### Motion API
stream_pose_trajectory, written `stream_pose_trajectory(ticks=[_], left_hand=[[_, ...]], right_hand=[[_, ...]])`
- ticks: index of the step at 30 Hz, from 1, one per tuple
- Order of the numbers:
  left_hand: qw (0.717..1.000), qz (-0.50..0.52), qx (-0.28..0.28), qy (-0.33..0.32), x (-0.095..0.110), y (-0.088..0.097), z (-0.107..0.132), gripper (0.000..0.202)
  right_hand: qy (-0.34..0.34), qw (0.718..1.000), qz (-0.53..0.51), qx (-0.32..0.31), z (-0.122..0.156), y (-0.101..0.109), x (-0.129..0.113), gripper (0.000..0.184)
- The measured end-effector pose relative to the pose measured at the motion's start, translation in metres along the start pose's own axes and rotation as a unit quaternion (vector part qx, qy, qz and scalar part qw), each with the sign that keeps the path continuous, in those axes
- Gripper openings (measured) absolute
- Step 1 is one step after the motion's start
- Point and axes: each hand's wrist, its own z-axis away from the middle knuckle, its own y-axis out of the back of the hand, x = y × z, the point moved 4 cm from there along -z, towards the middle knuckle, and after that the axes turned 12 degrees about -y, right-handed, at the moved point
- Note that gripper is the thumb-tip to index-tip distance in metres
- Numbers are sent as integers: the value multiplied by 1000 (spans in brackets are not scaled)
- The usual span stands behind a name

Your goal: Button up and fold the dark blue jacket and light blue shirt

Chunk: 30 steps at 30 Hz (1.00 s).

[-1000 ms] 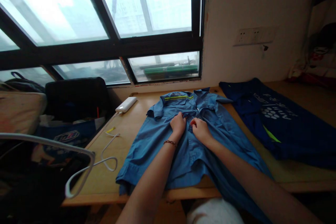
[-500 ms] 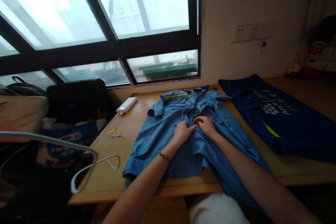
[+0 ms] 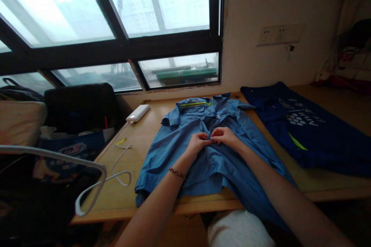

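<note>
A light blue button-up shirt (image 3: pixel 174 154) lies flat on the wooden table (image 3: pixel 136 139), collar toward the window, its hem hanging over the near edge. My left hand (image 3: pixel 197 142) and my right hand (image 3: pixel 224 136) meet at the shirt's front placket, mid-chest. Both pinch the placket fabric with closed fingers, fingertips almost touching. A bead bracelet is on my left wrist.
A dark blue garment with white print (image 3: pixel 304 127) lies to the right. A white power bank (image 3: pixel 137 113) with a white cable (image 3: pixel 120 166) sits at the left. A black bag (image 3: pixel 81 104) and a white hanger (image 3: pixel 72 166) are left of the table.
Both hands have moved a little down the placket toward me, from just under the collar to mid-chest, and have drawn together into a pinch.
</note>
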Motion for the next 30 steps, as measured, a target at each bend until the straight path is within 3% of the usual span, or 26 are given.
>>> stream_pose_trajectory(ticks=[10, 16, 22, 27, 30], left_hand=[[999, 15, -6, 33, 1, 6, -2, 30], [991, 52, -92, 76, 1, 3, 0, 27], [998, 29, 21, 59, 1, 6, -1, 30], [997, 46, 33, 52, 3, 5, 0, 32], [997, 48, 33, 44, 3, 7, 1, 32]], right_hand=[[-74, 990, -122, -8, 0, 0, 11, 22], [-95, 983, -156, -33, 3, -2, 8, 21], [-97, 982, -163, -4, 3, -3, 6, 20], [-78, 985, -152, 19, 3, -4, 4, 20], [-34, 993, -105, 46, 0, -3, 5, 18]])
